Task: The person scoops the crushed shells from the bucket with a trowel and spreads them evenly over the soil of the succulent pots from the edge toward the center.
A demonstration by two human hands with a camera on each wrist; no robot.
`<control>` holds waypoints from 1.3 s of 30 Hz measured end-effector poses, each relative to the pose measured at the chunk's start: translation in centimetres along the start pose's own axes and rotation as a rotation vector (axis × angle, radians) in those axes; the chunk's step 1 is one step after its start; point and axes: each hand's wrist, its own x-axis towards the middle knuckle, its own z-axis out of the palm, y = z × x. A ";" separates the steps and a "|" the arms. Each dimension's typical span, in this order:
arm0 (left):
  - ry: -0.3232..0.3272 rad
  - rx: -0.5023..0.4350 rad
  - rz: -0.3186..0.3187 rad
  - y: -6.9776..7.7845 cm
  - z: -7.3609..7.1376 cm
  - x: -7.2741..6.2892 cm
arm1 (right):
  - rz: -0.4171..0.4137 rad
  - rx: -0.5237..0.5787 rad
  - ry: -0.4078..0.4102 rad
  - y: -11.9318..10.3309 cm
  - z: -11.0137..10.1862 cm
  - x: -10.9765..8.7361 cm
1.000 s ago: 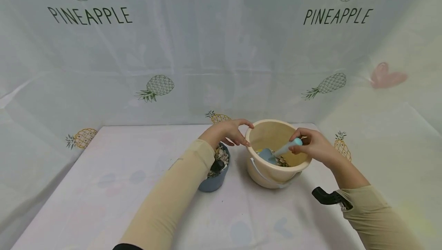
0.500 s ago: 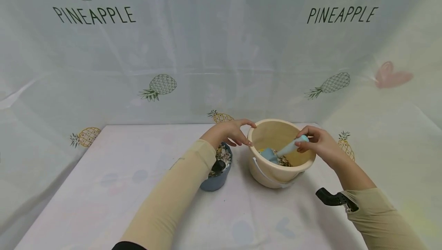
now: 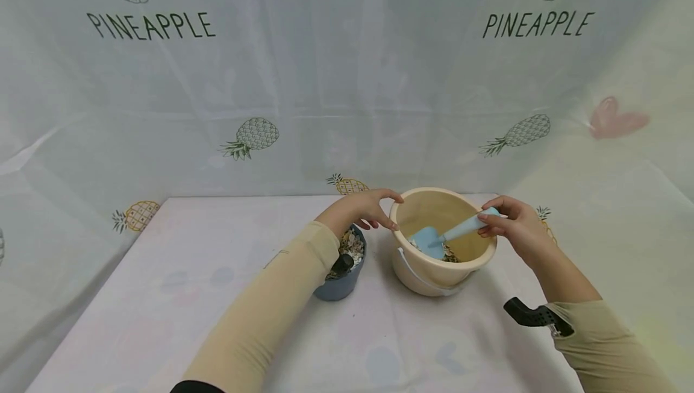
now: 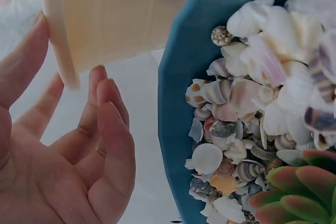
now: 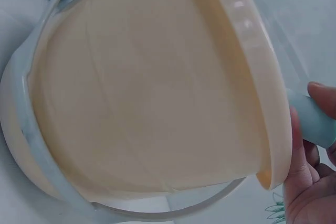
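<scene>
In the head view, a cream bucket (image 3: 417, 275) with a pale bail stands at the table's back right. My left hand (image 3: 365, 209) touches its left rim with fingertips spread, the other fingers beside the outer wall. My right hand (image 3: 512, 224), at the right rim, pinches the handle of a light blue toy shovel (image 3: 463, 227). The shovel slants into the bucket, its blade low among bits of shell (image 3: 449, 254). Below my left wrist stands a blue pot (image 3: 336, 289). The left wrist view shows shells (image 4: 247, 129) and a red-tipped green succulent (image 4: 307, 198) in it.
A pale cloth with faint prints covers the table (image 3: 217, 320). Behind it hangs a curtain (image 3: 336, 79) with pineapple prints. Black camera mounts sit at the wrists, one (image 3: 534, 316) beside the right sleeve. The pot stands close to the bucket's left side.
My right hand has moved right and slightly back, drawing the shovel's handle towards the right rim. The blade shows more and lies flatter. My left hand stays at the bucket's rim.
</scene>
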 end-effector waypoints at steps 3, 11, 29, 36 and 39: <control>0.022 0.021 0.002 0.0 0.1 -0.2 | -0.011 0.047 0.004 0.1 0.0 -0.1; 0.095 0.082 0.049 0.0 0.3 -0.6 | -0.037 0.162 0.050 0.2 0.1 -0.1; 0.076 -0.042 0.099 -0.8 -1.9 -2.5 | -0.060 0.339 0.103 -0.8 -0.5 -0.1; 0.106 -0.058 0.117 -2.3 -3.8 -3.5 | -0.065 0.407 0.107 -2.4 -0.5 0.9; 0.124 -0.055 0.127 -3.0 -4.5 -3.9 | -0.064 0.413 0.122 -3.1 -0.1 1.3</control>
